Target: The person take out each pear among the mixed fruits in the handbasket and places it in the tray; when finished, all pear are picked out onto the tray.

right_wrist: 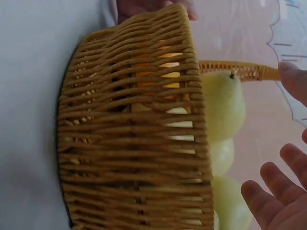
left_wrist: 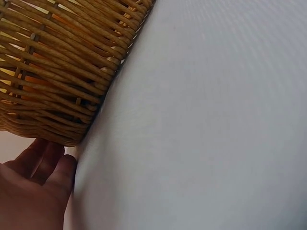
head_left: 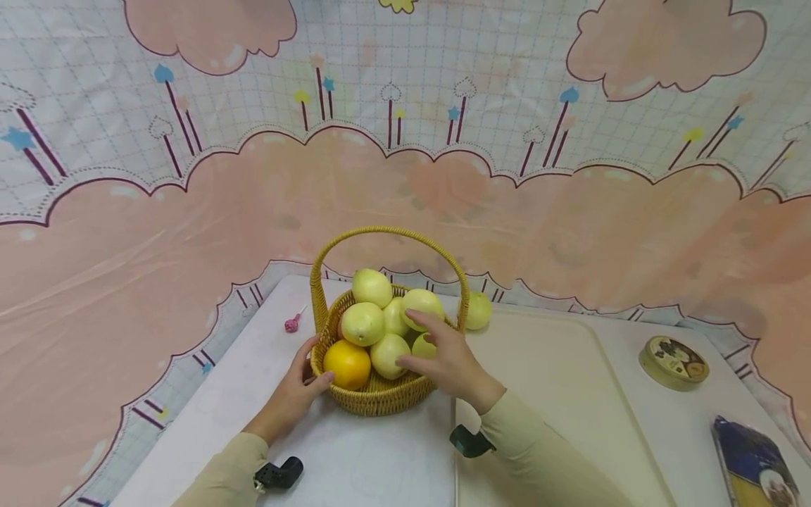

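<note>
A woven wicker basket [head_left: 380, 403] with a tall hoop handle stands on the table. It holds several pale yellow-green pears [head_left: 363, 324] and an orange [head_left: 347, 365] at its front left. My left hand [head_left: 294, 391] rests against the basket's left side, thumb by the front rim; in the left wrist view its fingertips [left_wrist: 64, 165] touch the wicker. Over the right part of the fruit hovers my right hand [head_left: 446, 359], fingers spread. The right wrist view shows those fingers [right_wrist: 280, 167] apart from the pears [right_wrist: 223, 105], with nothing in them.
Beyond the handle's right side lies another yellow-green fruit [head_left: 478, 311]. A cream tray [head_left: 557, 394] covers the table's right part. Farther right are a round tin [head_left: 674, 366] and a blue packet [head_left: 754, 461]. A pink lollipop [head_left: 292, 324] lies left of the basket.
</note>
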A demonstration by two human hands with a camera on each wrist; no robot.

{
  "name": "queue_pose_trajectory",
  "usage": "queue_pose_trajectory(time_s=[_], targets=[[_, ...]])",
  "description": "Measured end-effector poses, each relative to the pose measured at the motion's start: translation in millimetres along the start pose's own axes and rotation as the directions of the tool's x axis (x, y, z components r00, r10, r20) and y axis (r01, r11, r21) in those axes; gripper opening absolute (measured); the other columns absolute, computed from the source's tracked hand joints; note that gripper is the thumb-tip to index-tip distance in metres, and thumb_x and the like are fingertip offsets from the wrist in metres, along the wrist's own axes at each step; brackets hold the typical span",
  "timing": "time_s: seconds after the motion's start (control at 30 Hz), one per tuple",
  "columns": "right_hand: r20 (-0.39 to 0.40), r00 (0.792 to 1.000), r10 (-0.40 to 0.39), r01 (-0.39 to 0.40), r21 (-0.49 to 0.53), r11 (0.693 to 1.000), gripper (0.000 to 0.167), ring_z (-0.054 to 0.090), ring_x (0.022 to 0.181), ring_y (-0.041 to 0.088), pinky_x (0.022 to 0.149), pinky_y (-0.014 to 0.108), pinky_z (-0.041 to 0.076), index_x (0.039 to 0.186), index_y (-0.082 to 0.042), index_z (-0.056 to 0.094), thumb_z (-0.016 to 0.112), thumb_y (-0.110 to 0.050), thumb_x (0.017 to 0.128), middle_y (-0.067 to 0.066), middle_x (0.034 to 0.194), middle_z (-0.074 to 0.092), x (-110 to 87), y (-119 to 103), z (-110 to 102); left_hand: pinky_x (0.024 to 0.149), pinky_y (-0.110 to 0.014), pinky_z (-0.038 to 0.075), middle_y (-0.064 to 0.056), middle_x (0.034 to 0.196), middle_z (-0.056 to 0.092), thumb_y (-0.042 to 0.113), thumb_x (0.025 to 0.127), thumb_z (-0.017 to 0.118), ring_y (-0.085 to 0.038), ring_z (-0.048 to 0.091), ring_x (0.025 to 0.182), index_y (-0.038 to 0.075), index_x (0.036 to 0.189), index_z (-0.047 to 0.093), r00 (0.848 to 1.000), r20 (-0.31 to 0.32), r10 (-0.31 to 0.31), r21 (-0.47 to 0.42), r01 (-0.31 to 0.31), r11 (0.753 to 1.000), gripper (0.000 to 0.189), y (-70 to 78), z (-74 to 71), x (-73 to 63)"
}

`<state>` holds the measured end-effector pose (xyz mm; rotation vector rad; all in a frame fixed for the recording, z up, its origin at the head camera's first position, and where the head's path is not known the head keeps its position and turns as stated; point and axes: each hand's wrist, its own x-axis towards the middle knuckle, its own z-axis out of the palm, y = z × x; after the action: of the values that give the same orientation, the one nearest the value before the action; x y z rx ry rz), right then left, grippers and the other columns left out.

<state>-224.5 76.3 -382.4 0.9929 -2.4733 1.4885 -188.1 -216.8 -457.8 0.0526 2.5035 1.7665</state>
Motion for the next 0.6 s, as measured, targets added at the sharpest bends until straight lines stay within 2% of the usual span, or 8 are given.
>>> queue_pose_trajectory(time_s=[0.23,0.43,0.6], targets=[[0.041,0.999,0.027,-0.027,0.009,1.000,0.071,0.045,0.136,0.030,0.106,0.049,0.044,0.147,-0.001,0.046,0.079,-0.018,0.087,0.012,0.150,0.047,17.5,0.8,15.5,0.111,-0.060,0.031,-0.033,0.157,0.022,0.030,0.100,0.061,-0.048,0.036,0.138,0.020,0.160,0.008,1.000,0.005,0.006,-0.001,-0.006,1.000,0.080,-0.5,0.7,1.1],[0.063,0.993,0.103,-0.102,-0.011,0.995,0.073,0.044,0.136,0.023,0.108,0.044,0.041,0.150,-0.009,0.045,0.078,-0.026,0.087,0.004,0.151,0.046,32.2,-1.0,26.3,0.111,-0.061,0.032,-0.033,0.157,0.021,0.029,0.100,0.061,-0.048,0.036,0.137,0.020,0.161,0.008,1.000,0.009,0.005,-0.014,-0.005,1.000,0.081,-0.7,0.9,1.2],[0.109,0.989,0.102,-0.104,0.016,0.994,0.078,0.040,0.139,0.023,0.110,0.047,0.039,0.152,-0.010,0.042,0.080,-0.025,0.086,0.005,0.154,0.043,41.6,2.3,35.6,0.110,-0.060,0.033,-0.032,0.158,0.022,0.031,0.100,0.060,-0.048,0.037,0.137,0.021,0.160,0.009,1.000,0.004,0.006,-0.010,-0.006,1.000,0.079,-2.2,0.4,1.9]])
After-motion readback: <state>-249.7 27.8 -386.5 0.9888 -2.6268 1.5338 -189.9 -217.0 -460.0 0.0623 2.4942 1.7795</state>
